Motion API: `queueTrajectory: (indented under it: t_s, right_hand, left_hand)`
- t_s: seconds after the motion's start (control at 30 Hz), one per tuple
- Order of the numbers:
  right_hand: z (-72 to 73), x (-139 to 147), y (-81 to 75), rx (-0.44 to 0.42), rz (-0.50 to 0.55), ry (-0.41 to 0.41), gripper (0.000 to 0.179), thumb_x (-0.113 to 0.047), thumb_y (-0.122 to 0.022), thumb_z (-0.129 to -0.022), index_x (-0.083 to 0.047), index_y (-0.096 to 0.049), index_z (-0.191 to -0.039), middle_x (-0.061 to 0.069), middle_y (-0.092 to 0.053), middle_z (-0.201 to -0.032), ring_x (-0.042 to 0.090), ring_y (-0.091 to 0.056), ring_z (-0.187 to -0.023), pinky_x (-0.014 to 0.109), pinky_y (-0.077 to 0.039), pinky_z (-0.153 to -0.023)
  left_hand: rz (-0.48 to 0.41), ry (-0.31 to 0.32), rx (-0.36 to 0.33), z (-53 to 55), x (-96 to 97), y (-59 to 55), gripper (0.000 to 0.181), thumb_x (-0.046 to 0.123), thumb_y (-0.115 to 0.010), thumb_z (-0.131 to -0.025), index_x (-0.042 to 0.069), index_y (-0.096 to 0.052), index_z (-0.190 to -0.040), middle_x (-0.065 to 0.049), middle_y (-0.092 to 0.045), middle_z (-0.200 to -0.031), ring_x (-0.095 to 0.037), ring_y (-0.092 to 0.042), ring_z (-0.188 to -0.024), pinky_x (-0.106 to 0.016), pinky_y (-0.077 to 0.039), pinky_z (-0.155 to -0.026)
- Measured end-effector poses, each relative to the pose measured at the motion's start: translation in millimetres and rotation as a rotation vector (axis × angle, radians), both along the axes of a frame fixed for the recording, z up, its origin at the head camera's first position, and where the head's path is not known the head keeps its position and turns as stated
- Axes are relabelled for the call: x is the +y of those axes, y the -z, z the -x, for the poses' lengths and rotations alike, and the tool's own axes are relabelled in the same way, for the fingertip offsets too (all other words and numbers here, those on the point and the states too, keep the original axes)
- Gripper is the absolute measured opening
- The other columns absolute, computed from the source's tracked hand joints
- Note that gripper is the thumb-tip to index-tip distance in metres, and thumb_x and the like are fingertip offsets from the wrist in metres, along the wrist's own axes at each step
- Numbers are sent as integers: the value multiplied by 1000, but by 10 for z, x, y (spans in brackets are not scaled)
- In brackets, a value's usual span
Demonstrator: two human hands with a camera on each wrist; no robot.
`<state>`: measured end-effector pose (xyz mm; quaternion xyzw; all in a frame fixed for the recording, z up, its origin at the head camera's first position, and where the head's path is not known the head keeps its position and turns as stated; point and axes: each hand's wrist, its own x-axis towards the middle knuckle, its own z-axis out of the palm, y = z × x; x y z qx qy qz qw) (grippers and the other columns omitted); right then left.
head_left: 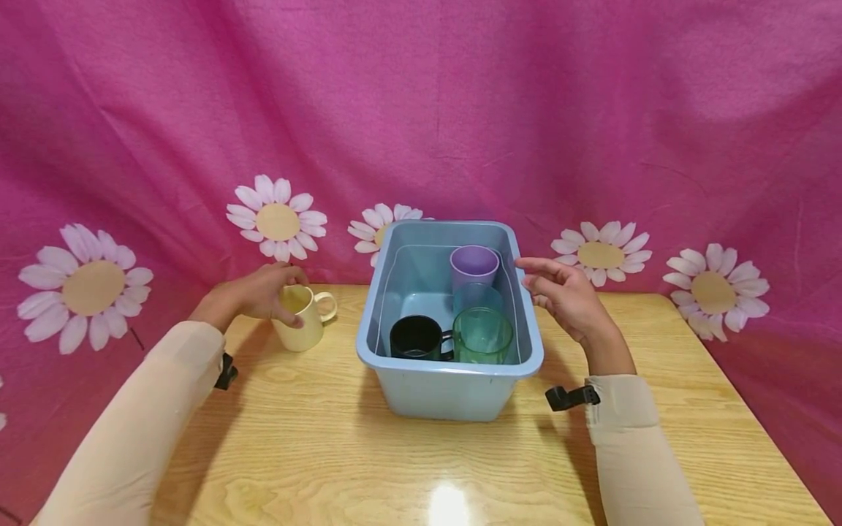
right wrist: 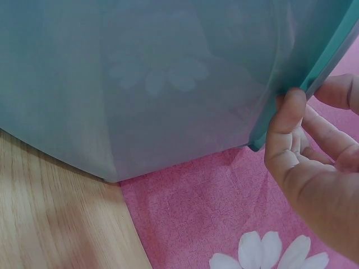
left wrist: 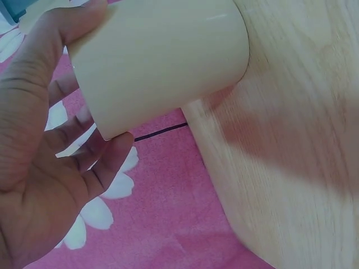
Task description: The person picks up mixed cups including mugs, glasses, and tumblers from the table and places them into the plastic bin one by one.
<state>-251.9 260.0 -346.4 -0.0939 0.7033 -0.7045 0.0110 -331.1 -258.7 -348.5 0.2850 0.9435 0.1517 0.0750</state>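
On the table's left side, a cream mug (head_left: 301,337) has its handle toward the bin. My left hand (head_left: 263,291) grips it at the rim, thumb on the near side and fingers on the far side; the left wrist view shows the mug's (left wrist: 162,61) smooth wall and base close to the wood. A blue plastic bin (head_left: 434,391) stands mid-table. At its right rim, my right hand (head_left: 566,299) pinches the lip lightly between thumb (right wrist: 289,115) and forefinger, the other fingers loosely bent. Inside are a purple cup (head_left: 475,267), a blue cup (head_left: 477,296), a green glass (head_left: 483,336) and a black mug (head_left: 414,337).
The wooden table (head_left: 316,453) ends at the back against a pink cloth (head_left: 434,109) with white daisies. The black mug and green glass sit in the bin's near half, the purple cup at its far right. The cloth also borders the table's right edge.
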Motion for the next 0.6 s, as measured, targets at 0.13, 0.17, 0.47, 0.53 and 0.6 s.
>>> queueTrajectory:
  t_s: [0.13,0.17,0.47,0.53,0.6]
  right_hand:
    - [-1,-1,-7,-1,1,2,38,-5,-59,-101,6,-57,-138,4,-66,-100,15,-64,-87,23,-58,-78]
    - [-1,-3,-9,-2,4,0,38,-4,-59,-101,6,-57,-138,4,-66,-100,15,-64,-87,23,-58,-78]
    - [-5,-13,-10,-19,12,-5,38,-6,-60,-101,6,-56,-138,3,-66,-101,14,-63,-87,22,-57,-78]
    - [-3,-13,-10,-15,11,-4,37,-6,-60,-101,5,-57,-137,3,-66,-100,14,-63,-87,22,-57,-77]
    - [-1,-11,-9,-11,8,-4,36,-6,-60,-101,4,-59,-136,3,-66,-100,14,-63,-87,22,-58,-77]
  left_hand:
    - [-1,-8,-8,30,-14,16,62,34,-95,-67,9,-63,-114,-15,-62,-113,-34,-59,-104,-50,-49,-91]
    - [-5,-8,-8,33,-19,16,62,34,-95,-67,9,-63,-114,-15,-63,-112,-33,-59,-104,-49,-49,-91]
    - [-58,-3,6,23,-34,-94,63,32,-95,-65,4,-64,-112,-13,-67,-108,-33,-60,-103,-50,-47,-93]
    - [-71,3,0,24,-33,-134,61,31,-95,-66,3,-65,-111,-12,-67,-107,-31,-60,-102,-49,-48,-92]
    - [-77,6,-5,28,-31,-174,60,29,-94,-66,3,-64,-111,-11,-67,-105,-29,-59,-99,-47,-48,-90]
